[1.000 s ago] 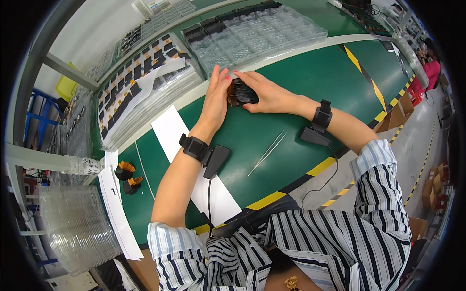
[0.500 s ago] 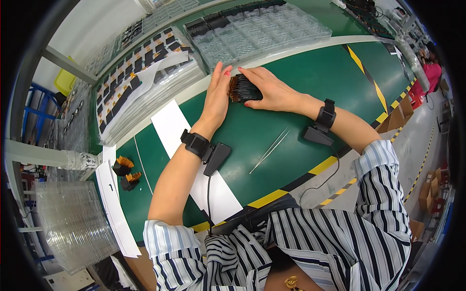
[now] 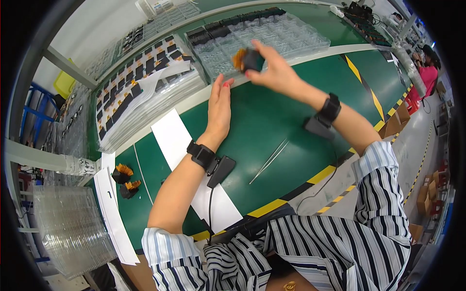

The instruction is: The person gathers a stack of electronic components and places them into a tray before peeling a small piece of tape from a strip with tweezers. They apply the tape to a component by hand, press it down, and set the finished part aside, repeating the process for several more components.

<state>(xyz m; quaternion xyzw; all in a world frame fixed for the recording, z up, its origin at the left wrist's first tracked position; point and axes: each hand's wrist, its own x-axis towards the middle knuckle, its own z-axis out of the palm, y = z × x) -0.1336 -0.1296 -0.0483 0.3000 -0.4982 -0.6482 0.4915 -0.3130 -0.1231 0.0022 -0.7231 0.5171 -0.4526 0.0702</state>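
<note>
Between the thumb and fingers of my right hand (image 3: 277,72) is a stack of black pieces with orange flex tails (image 3: 251,60). The hand holds it raised, over the near edge of a clear plastic tray (image 3: 291,41). Its orange tails point left. My left hand (image 3: 220,109) is at the far side of the green table, fingers stretched, nothing in it. A pair of metal tweezers (image 3: 268,161) lies on the green tabletop (image 3: 242,136) nearer to me. Black stacks (image 3: 233,24) fill the tray's far row.
At the left, a pile of trays (image 3: 141,92) holds black pieces, with a white sheet partly over it. Two small black-and-orange stacks (image 3: 125,180) sit on the table's left. White paper (image 3: 177,145) crosses the table under my left forearm. Another person (image 3: 427,72) sits far right.
My right hand has lifted the stack off the table, up and away from me toward the tray. My left hand has let go of it and stays near the same place.
</note>
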